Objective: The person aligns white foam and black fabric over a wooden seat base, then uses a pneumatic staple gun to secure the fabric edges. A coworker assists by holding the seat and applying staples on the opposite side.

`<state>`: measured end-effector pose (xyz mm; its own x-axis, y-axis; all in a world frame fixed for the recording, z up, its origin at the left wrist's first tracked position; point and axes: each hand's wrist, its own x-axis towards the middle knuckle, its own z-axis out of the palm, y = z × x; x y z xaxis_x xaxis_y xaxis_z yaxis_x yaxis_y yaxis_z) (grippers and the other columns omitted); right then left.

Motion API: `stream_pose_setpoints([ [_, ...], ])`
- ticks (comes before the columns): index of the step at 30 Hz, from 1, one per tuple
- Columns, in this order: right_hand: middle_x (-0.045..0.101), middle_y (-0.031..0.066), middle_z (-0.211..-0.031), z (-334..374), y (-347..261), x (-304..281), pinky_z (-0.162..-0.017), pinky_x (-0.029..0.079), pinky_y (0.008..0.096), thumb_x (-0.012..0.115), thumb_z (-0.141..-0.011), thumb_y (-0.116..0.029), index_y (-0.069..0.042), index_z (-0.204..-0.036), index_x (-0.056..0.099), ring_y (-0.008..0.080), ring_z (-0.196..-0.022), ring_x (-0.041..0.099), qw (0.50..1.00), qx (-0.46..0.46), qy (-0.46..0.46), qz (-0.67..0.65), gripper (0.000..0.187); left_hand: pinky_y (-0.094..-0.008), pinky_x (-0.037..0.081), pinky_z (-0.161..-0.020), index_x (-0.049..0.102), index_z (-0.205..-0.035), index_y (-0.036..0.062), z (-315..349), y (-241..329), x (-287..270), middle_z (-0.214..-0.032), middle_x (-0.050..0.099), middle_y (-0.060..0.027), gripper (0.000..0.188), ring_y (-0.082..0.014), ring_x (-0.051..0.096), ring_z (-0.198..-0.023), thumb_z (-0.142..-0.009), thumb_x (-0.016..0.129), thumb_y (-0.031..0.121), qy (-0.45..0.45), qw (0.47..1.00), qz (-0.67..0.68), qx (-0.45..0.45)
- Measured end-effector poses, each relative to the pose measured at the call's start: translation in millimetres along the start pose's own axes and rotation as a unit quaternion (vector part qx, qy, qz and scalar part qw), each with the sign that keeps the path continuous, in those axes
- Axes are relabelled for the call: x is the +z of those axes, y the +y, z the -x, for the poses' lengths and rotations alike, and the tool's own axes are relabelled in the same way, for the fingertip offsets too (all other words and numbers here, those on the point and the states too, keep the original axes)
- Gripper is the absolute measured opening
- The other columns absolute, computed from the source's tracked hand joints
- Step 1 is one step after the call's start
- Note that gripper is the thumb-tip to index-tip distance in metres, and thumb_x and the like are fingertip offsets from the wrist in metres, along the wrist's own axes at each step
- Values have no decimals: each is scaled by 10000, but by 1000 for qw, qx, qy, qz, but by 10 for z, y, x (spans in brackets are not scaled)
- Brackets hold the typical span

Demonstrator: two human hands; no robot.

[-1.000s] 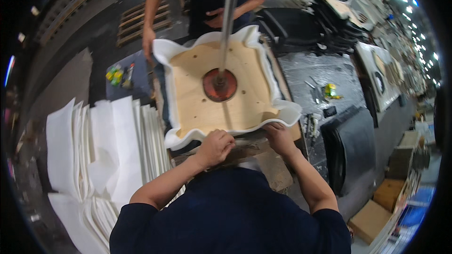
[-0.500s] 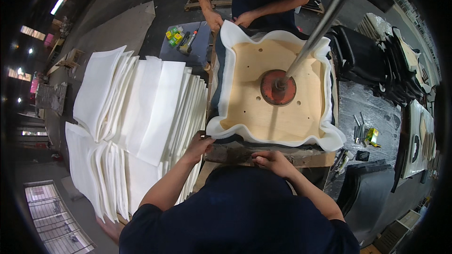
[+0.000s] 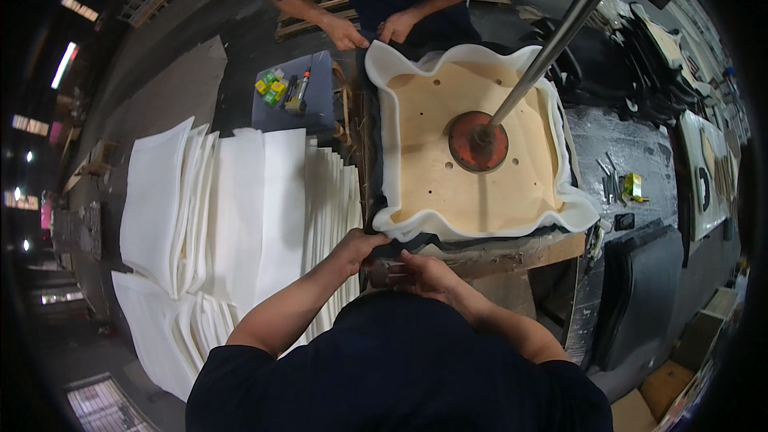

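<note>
A square plywood panel (image 3: 424, 136) lies on white padding (image 3: 480, 230) whose wavy edges stand up around it. Dark cover fabric (image 3: 373, 192) shows beneath the padding. At the near left corner, my left hand (image 3: 360, 250) is closed on the dark cover fabric, thumb by the padding. My right hand (image 3: 432, 274) is just right of it, fingers curled at the fabric's near edge; its fingertips are partly in shadow. A round red press plate (image 3: 478, 142) on a slanting metal rod (image 3: 552, 48) bears on the panel's middle.
Across the panel, a co-worker's two hands (image 3: 372, 30) grip the far left corner. Stacks of white padding sheets (image 3: 224, 208) stand at left. Behind them, a grey surface (image 3: 316, 112) carries small boxes and a tool. Black padded pieces (image 3: 640, 288) lie at right.
My right hand has moved left along the near edge, close to my left hand. The co-worker's hands still hold the far left corner. The whole view has shifted slightly.
</note>
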<state>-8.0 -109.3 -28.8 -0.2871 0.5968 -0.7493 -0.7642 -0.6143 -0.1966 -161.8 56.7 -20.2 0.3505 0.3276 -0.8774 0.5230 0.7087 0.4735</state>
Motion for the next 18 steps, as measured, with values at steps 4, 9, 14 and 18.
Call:
stream_pose_setpoints([
  [4, 687, 135, -1195, -104, 32, 105, -930, 550, 481, 586, -1130, -565, -57, -1329, 679, 291, -1024, 668, 994, 15, -1, -108, 553, -322, 477, -453, 758, -1071, 68, -14, 146, -52, -729, 684, -35, 294, -150, 597, -514, -1077, 698, 355, -86, 992, -33, -85],
  [9, 683, 112, -872, -302, 128, 104, -740, 512, 462, 537, -1115, -661, -134, -1175, 736, 268, -758, 613, 982, -7, -17, -187, 567, -342, 414, -397, 668, -911, 66, 139, 203, 162, -578, 522, -8, 403, -160, 485, -393, -1127, 590, 396, -103, 987, -114, -38],
  [14, 659, 128, -758, -366, 161, 174, -596, 485, 460, 587, -1103, -634, -98, -1104, 707, 287, -603, 590, 988, -64, 79, -113, 549, -340, 398, -400, 657, -901, 54, 122, 208, 144, -570, 506, -11, 435, -156, 491, -406, -1131, 581, 415, -129, 977, -168, -19],
  [18, 623, 95, -702, -221, 45, 360, -516, 425, 426, 625, -1121, -472, 16, -989, 714, 233, -574, 568, 968, -150, 199, 8, 513, -335, 380, -436, 645, -977, 59, 160, 138, 134, -559, 454, 1, 393, -145, 457, -436, -1135, 601, 415, -133, 985, -112, -22],
])
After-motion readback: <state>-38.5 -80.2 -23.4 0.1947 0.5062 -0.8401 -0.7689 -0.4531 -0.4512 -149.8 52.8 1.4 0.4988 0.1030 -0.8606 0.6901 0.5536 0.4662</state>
